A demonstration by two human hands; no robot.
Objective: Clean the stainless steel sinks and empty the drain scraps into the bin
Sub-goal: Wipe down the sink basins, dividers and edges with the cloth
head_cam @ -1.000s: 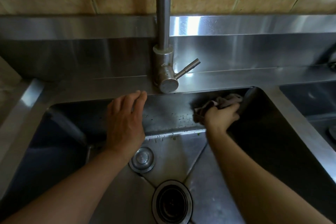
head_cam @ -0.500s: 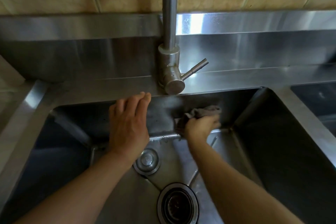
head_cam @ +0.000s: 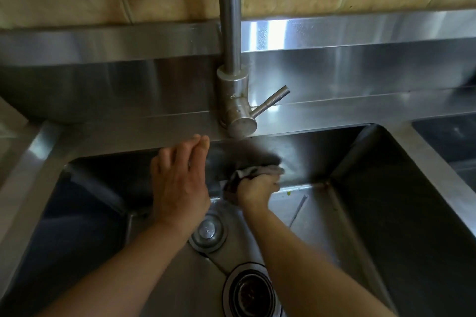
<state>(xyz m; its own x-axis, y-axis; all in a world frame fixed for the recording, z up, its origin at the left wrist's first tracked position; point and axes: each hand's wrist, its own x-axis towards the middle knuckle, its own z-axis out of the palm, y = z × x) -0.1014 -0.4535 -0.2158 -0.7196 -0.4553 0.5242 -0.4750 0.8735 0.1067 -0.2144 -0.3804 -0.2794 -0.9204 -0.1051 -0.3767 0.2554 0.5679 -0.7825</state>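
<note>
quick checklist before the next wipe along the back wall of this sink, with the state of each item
1. Cloth gripped by the right hand: ok, fingers curl round it.
2. Cloth against the sink's back wall: ok, bunched low on the wall.
3. Left hand braced: ok, open, fingertips at the front edge of the faucet ledge.
4. Scraps cleared from the floor seam: not ok, a green speck lies right of the cloth.
5. Drain strainer emptied: cannot tell, its inside is dark.
6. Faucet off: cannot tell, the spout is out of view.
</note>
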